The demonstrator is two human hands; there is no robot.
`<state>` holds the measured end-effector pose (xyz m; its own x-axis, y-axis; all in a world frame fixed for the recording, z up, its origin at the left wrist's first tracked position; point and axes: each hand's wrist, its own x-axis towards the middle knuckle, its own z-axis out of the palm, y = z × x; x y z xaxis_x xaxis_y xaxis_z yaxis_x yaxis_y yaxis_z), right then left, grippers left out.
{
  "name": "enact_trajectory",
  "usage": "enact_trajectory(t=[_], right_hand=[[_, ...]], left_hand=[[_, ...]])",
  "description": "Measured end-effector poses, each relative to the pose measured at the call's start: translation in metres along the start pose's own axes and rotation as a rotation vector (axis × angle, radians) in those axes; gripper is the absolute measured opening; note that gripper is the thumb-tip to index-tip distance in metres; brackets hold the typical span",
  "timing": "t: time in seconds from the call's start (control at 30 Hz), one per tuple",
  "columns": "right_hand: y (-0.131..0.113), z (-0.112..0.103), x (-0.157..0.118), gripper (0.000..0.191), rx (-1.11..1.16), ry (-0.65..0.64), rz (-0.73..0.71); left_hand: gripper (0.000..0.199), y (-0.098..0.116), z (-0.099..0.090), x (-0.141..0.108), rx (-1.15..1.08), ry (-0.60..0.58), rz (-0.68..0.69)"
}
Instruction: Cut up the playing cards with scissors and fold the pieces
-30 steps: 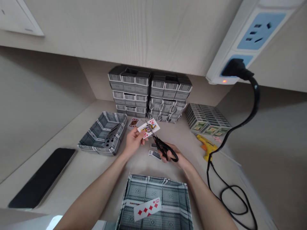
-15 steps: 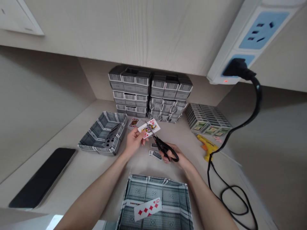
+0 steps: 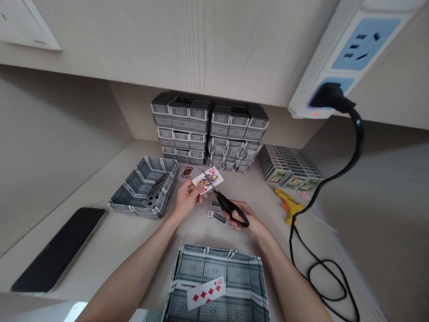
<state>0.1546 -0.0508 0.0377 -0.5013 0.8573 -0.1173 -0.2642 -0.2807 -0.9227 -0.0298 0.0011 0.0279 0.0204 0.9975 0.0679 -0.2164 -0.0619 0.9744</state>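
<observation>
A queen of hearts playing card (image 3: pixel 213 176) is pinched in my left hand (image 3: pixel 188 197). Fingers of my right hand (image 3: pixel 241 215) are wrapped in the handles of black scissors (image 3: pixel 231 208), whose blades lie across the middle of that card. Below the scissors, cut card pieces, one showing a K (image 3: pixel 217 216), rest on the desk. Closer to me stands an open tray made of patterned card backs (image 3: pixel 237 272), and a cut diamond card (image 3: pixel 207 293) lies inside it. Another red-figured card (image 3: pixel 187 172) lies flat beyond my left hand.
A second card-built tray (image 3: pixel 134 192) with loose cards is on the left, beside a black phone (image 3: pixel 60 248). Stacked card boxes (image 3: pixel 182 120) stand at the back. On the right are card packs (image 3: pixel 290 165), a yellow glue gun (image 3: pixel 288 205) and a black cable (image 3: pixel 357 143) from a power strip.
Almost nothing differs. The card and scissors keep their place in my hands, and the view has shifted very slightly.
</observation>
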Motion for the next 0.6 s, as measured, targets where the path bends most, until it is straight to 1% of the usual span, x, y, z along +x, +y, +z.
enact_trajectory(t=[0.23, 0.6], right_hand=[[0.0018, 0.0031, 0.0021, 0.047, 0.054, -0.004, 0.019], [-0.0026, 0.0080, 0.0010, 0.050, -0.004, 0.040, 0.005]], left_hand=[[0.031, 0.0004, -0.0003, 0.0004, -0.016, 0.010, -0.017], [0.030, -0.0006, -0.0009, 0.0001, -0.012, -0.006, -0.007]])
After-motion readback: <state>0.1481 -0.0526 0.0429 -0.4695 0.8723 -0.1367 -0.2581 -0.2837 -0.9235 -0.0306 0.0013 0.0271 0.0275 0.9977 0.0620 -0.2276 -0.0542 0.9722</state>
